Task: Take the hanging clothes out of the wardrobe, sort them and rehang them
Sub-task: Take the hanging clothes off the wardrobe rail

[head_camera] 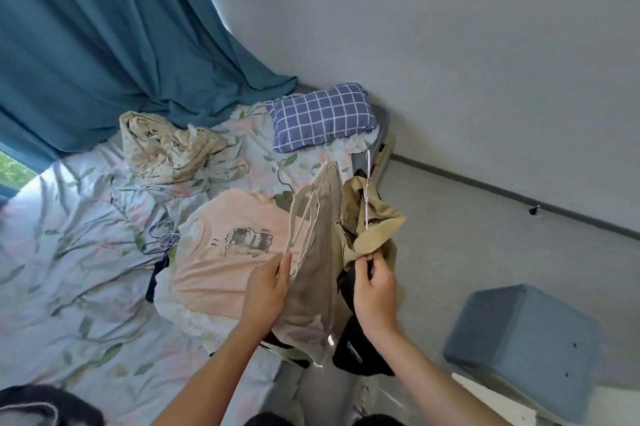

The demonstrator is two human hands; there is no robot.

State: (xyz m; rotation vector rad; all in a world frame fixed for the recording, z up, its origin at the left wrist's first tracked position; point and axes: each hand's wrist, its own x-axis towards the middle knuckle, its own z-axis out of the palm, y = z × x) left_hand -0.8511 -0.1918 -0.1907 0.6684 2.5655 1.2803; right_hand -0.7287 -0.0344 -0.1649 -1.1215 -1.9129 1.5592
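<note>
Clothes are held up over the bed (69, 252).
A beige top (311, 273) is gripped by the left hand (266, 290); a white hanger (367, 197) is pinched by the right hand (374, 294), above its fingers.

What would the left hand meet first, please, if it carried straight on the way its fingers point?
Probably the beige garment that the left hand already touches; beyond it, the pink T-shirt, though depth is unclear.

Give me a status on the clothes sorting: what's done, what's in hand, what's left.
Done: clothes are out and on the bed, including a pink T-shirt. In hand: left hand holds a beige garment; right hand pinches a white hanger with a khaki garment. Left: sorting the pile and rehanging; no wardrobe is in view.
</note>
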